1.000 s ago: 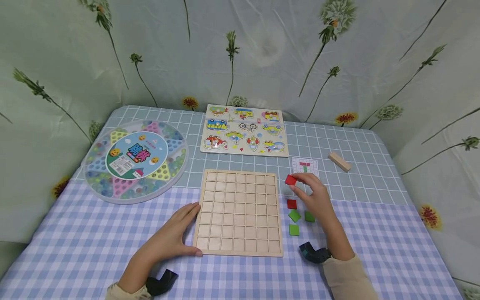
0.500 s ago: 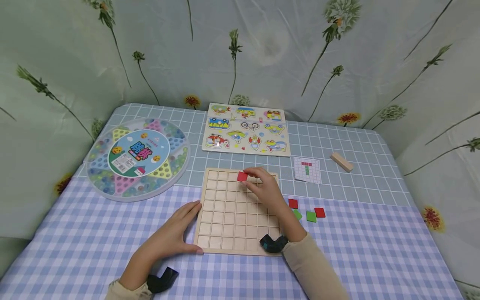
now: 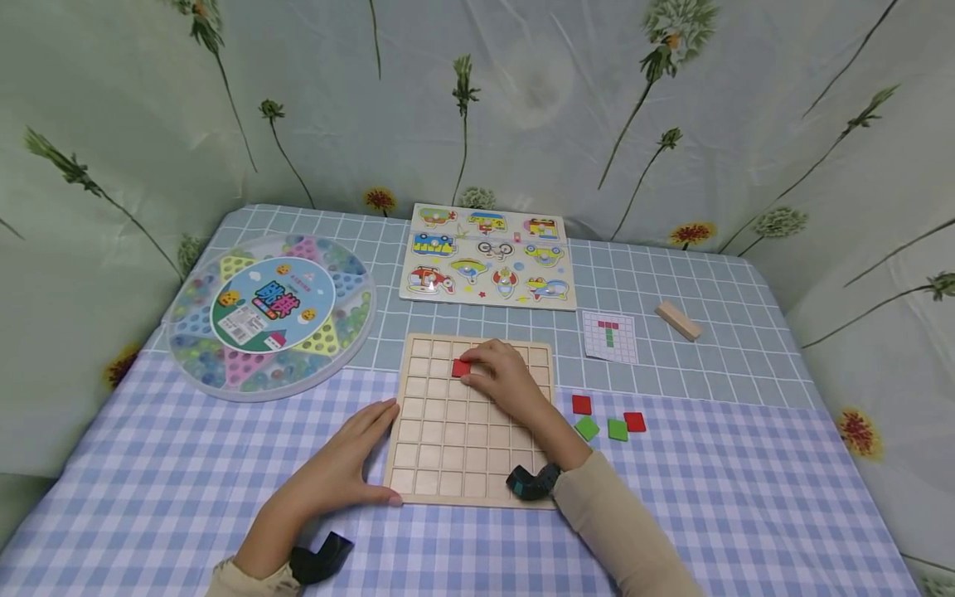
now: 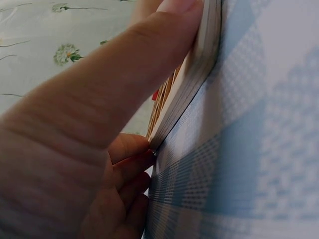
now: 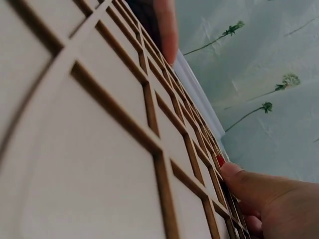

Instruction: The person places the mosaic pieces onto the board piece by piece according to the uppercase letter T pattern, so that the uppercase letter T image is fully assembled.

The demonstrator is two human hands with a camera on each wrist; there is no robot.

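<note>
Tile (image 3: 461, 367), red, pinched by my right hand (image 3: 503, 383) at the board's far side; released tilted, it could lodge askew, and the board (image 3: 443, 433) might skid if my left hand (image 3: 341, 461), spread against its edge, lifted

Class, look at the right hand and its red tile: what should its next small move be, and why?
Probably settle the red tile into the cell beneath it: the right hand pinches it over the grid board, and the pattern card shows a red bar topping a green stem.
</note>
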